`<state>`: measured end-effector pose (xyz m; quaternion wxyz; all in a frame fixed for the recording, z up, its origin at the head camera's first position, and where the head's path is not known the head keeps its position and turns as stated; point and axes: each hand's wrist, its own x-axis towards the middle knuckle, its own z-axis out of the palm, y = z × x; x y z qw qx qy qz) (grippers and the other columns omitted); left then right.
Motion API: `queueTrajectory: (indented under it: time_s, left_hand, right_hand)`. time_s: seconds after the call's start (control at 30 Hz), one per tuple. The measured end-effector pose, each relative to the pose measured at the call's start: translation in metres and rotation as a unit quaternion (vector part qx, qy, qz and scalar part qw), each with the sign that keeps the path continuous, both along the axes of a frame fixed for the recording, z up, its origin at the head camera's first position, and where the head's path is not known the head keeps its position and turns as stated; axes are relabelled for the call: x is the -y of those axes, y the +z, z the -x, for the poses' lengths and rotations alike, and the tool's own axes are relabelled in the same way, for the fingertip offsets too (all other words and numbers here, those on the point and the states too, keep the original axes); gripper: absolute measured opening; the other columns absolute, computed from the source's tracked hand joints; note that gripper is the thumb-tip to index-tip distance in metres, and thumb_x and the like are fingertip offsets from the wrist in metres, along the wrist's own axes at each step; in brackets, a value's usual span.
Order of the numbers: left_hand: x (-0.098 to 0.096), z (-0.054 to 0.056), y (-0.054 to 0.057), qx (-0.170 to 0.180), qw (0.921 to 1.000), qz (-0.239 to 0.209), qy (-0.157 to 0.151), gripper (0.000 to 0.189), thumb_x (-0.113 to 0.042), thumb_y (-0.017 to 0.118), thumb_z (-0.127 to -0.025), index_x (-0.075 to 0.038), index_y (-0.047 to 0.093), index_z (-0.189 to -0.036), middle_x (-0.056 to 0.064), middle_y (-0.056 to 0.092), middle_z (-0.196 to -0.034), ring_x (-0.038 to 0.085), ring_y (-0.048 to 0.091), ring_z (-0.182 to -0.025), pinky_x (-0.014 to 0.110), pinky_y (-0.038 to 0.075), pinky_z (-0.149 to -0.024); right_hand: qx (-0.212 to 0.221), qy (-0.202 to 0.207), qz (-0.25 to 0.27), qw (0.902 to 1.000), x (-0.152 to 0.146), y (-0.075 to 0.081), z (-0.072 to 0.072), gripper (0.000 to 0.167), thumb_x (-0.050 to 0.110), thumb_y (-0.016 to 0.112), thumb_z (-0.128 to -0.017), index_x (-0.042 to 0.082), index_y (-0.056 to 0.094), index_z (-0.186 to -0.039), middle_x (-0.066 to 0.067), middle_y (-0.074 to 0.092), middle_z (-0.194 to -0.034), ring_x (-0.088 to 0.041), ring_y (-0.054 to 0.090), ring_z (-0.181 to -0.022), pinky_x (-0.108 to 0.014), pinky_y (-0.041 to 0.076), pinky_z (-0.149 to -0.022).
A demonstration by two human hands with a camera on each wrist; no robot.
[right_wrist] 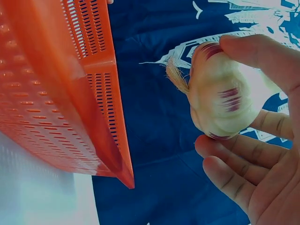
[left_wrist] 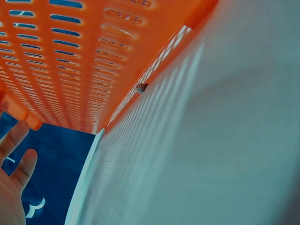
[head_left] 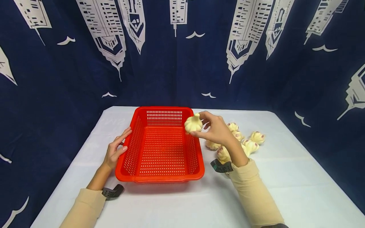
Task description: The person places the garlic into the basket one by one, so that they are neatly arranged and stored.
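Note:
A red perforated plastic basket (head_left: 162, 178) stands on the white table with nothing inside it. My left hand (head_left: 115, 150) rests against the basket's left side, its fingers fairly straight along the rim; the left wrist view shows that hand (left_wrist: 14, 173) beside the basket wall. My right hand (head_left: 215, 126) pinches a garlic bulb (head_left: 193, 123) between thumb and fingers, above the basket's right rim. In the right wrist view the bulb (right_wrist: 225, 93) shows purple streaks and a tuft of dry roots. More garlic bulbs (head_left: 251, 146) lie in a loose group under and beyond my right forearm.
The white table (head_left: 291, 177) extends around the basket. Behind it hangs a dark blue cloth (head_left: 171, 72) printed with white buildings and birds. A small dark speck (left_wrist: 141, 87) shows near the basket's base in the left wrist view.

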<state>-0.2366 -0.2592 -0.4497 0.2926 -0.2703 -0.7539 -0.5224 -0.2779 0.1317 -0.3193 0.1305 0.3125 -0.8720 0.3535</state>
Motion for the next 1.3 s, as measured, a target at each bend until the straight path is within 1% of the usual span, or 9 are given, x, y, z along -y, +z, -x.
queueTrajectory:
  time_s: [0.2, 0.3, 0.4, 0.53, 0.67, 0.77, 0.87, 1.03, 1.3]
  left_hand:
    - [-0.001, 0.000, 0.000, 0.002, 1.0000, -0.002, 0.006, 0.060, -0.007, 0.047, -0.078, 0.007, 0.055, -0.135, 0.024, 0.046, -0.146, 0.013, 0.050, -0.109, 0.024, 0.035, -0.078]
    - [-0.001, 0.000, 0.001, 0.003, 1.0000, -0.002, 0.003, 0.060, -0.007, 0.046, -0.078, 0.007, 0.055, -0.135, 0.024, 0.045, -0.146, 0.013, 0.050, -0.110, 0.024, 0.035, -0.078]
    - [-0.001, 0.000, 0.001, 0.004, 1.0000, -0.001, 0.002, 0.060, -0.007, 0.046, -0.078, 0.008, 0.054, -0.136, 0.024, 0.045, -0.147, 0.013, 0.050, -0.111, 0.024, 0.036, -0.078]
    - [-0.001, 0.000, 0.002, 0.003, 1.0000, -0.001, 0.001, 0.060, -0.007, 0.046, -0.078, 0.008, 0.054, -0.136, 0.024, 0.045, -0.147, 0.013, 0.050, -0.111, 0.024, 0.036, -0.078]
    - [-0.002, -0.001, 0.002, -0.001, 1.0000, -0.002, 0.000, 0.060, -0.007, 0.046, -0.078, 0.008, 0.054, -0.135, 0.025, 0.045, -0.146, 0.014, 0.051, -0.109, 0.024, 0.035, -0.077]
    - [-0.002, 0.000, 0.001, -0.004, 1.0000, -0.003, 0.000, 0.060, -0.006, 0.047, -0.077, 0.008, 0.055, -0.134, 0.025, 0.046, -0.146, 0.014, 0.051, -0.108, 0.024, 0.035, -0.077]
    - [-0.002, 0.000, 0.001, -0.007, 1.0000, -0.003, 0.000, 0.059, -0.006, 0.047, -0.077, 0.009, 0.055, -0.134, 0.025, 0.046, -0.145, 0.014, 0.051, -0.108, 0.024, 0.035, -0.078]
    - [-0.001, 0.001, 0.000, -0.011, 0.9999, -0.002, 0.000, 0.059, -0.005, 0.047, -0.077, 0.009, 0.056, -0.134, 0.025, 0.047, -0.145, 0.014, 0.051, -0.109, 0.024, 0.035, -0.078]
    - [0.001, 0.002, -0.001, -0.010, 1.0000, 0.001, 0.001, 0.060, -0.005, 0.047, -0.077, 0.009, 0.055, -0.134, 0.026, 0.047, -0.145, 0.013, 0.051, -0.109, 0.023, 0.036, -0.078]
  right_hand:
    - [0.009, 0.004, 0.009, 0.9999, 0.006, 0.003, 0.008, 0.054, 0.029, 0.088, -0.071, 0.003, 0.063, -0.111, -0.010, 0.067, -0.100, -0.022, 0.067, -0.082, -0.036, 0.056, -0.073]
    - [0.018, -0.001, 0.012, 0.9998, 0.009, 0.004, 0.013, 0.053, 0.030, 0.087, -0.072, 0.004, 0.062, -0.111, -0.009, 0.068, -0.101, -0.022, 0.067, -0.082, -0.038, 0.056, -0.073]
    - [0.024, -0.002, 0.013, 0.9996, 0.012, 0.006, 0.017, 0.053, 0.030, 0.087, -0.072, 0.004, 0.062, -0.113, -0.008, 0.068, -0.101, -0.022, 0.067, -0.082, -0.037, 0.056, -0.072]
    - [0.028, 0.008, 0.017, 0.9994, 0.017, 0.010, 0.020, 0.053, 0.030, 0.086, -0.073, 0.004, 0.063, -0.113, -0.008, 0.068, -0.102, -0.021, 0.067, -0.082, -0.038, 0.056, -0.072]
    - [0.012, 0.020, 0.017, 0.9996, 0.024, 0.014, 0.023, 0.051, 0.029, 0.087, -0.073, 0.003, 0.063, -0.110, -0.009, 0.068, -0.101, -0.023, 0.067, -0.082, -0.040, 0.056, -0.072]
    - [-0.012, 0.025, 0.009, 0.9996, 0.029, 0.016, 0.025, 0.050, 0.029, 0.087, -0.072, 0.003, 0.064, -0.107, -0.007, 0.068, -0.097, -0.020, 0.067, -0.079, -0.036, 0.055, -0.070]
    - [-0.025, 0.033, 0.011, 0.9991, 0.034, 0.017, 0.027, 0.048, 0.028, 0.088, -0.071, 0.004, 0.064, -0.104, -0.006, 0.068, -0.093, -0.019, 0.066, -0.074, -0.032, 0.054, -0.067]
    - [-0.022, 0.052, 0.018, 0.9982, 0.045, 0.019, 0.030, 0.047, 0.028, 0.088, -0.072, 0.004, 0.064, -0.104, -0.006, 0.068, -0.092, -0.017, 0.066, -0.073, -0.029, 0.054, -0.065]
    - [-0.023, 0.056, 0.003, 0.9982, 0.061, 0.023, 0.039, 0.049, 0.032, 0.086, -0.073, 0.004, 0.066, -0.109, -0.004, 0.069, -0.094, -0.017, 0.062, -0.081, -0.029, 0.052, -0.065]
